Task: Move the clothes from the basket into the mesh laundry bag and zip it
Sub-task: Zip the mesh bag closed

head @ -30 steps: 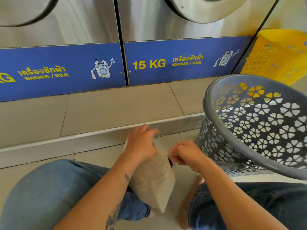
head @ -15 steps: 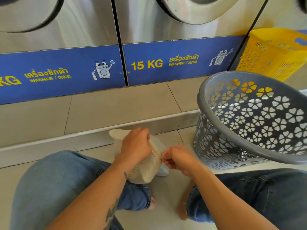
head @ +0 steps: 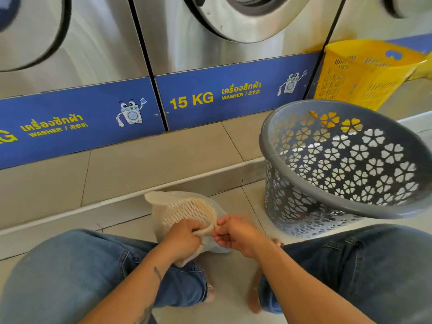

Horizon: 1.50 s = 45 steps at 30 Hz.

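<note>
Mesh laundry bag (head: 187,211) on the floor between the knees, beside the grey basket (head: 289,127) (seemingly empty). Left hand (head: 184,237) clamped on its edge for tension, right hand (head: 236,235) pinched at the zipper.

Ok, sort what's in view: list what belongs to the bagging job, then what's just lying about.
Job in hand:
mesh laundry bag, gripped at its seam
left hand
right hand
grey basket, tilted, no clothes visible inside

Lying about:
yellow basket
15 KG washer
neighbouring washer
</note>
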Each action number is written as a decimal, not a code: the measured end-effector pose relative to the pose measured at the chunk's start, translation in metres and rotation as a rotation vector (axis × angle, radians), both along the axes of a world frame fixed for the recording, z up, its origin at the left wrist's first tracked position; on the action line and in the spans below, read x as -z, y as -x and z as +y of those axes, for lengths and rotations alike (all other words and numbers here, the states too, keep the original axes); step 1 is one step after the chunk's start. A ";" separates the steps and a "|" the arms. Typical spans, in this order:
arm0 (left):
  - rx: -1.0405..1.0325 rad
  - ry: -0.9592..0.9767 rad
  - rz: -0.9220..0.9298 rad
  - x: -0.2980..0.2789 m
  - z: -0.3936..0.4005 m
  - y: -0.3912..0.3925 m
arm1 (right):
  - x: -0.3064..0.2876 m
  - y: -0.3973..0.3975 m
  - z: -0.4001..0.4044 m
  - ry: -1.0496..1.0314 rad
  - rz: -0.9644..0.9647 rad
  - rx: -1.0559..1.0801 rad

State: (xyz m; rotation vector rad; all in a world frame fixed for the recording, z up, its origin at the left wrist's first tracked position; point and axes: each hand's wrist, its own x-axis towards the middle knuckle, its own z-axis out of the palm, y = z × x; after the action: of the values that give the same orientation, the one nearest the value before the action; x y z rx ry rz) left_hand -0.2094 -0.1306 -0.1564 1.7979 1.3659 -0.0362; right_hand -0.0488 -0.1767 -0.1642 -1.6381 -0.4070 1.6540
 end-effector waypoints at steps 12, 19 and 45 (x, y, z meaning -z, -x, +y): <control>-0.114 0.128 -0.129 -0.005 0.001 -0.004 | 0.010 0.010 -0.005 0.021 -0.014 0.104; -0.240 0.221 -0.197 -0.008 0.002 -0.011 | 0.016 0.020 -0.009 -0.020 -0.069 0.033; -0.629 0.212 -0.288 0.028 0.014 -0.014 | 0.055 0.036 -0.008 -0.126 -0.283 -0.201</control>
State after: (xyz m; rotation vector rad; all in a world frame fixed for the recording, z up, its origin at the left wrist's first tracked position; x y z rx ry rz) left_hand -0.1950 -0.1168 -0.1845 1.0923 1.5845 0.3842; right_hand -0.0844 -0.1850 -0.2194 -1.7867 -0.8248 1.5040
